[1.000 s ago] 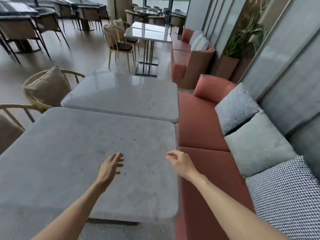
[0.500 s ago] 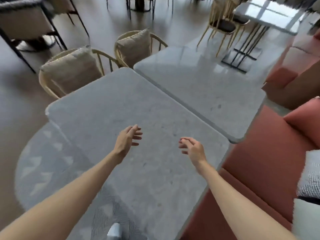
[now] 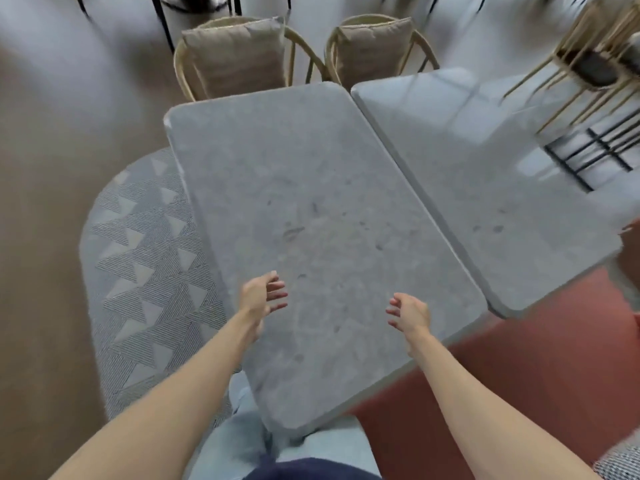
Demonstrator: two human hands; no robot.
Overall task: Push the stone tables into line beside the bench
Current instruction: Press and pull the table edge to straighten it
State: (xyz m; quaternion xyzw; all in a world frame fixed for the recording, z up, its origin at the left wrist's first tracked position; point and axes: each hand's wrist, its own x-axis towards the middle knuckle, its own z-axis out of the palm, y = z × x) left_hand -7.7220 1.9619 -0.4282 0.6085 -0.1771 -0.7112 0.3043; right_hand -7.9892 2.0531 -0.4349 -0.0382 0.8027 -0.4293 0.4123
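Two stone tables stand side by side. The near table (image 3: pixel 311 237) fills the middle of the view; the far table (image 3: pixel 485 188) lies to its right, long edges close together with a thin dark seam between them. The seam looks slightly wider at the near end, so the two appear not quite parallel. The red bench (image 3: pixel 519 375) runs along the near right, and the near-right edges of both tables overhang or border its seat; the blur does not show which.

The left hand (image 3: pixel 261 299) and right hand (image 3: pixel 410 315) are both held above the near table's top, palms turned toward each other, fingers spread and loosely curled. Neither grips anything. Whether either touches the stone cannot be told.

Two wicker chairs (image 3: pixel 239 57) with cushions stand at the tables' far ends. A patterned rug (image 3: pixel 145 265) lies under the near table's left side. The person's legs are at its near corner.

Judgement: the step in hand is squaring up the near table against its neighbour. The next move calls for both palms flat on the top or hooked on an edge, then a firm, level shove to close the seam. Stone is heavy; the rug may drag the legs.
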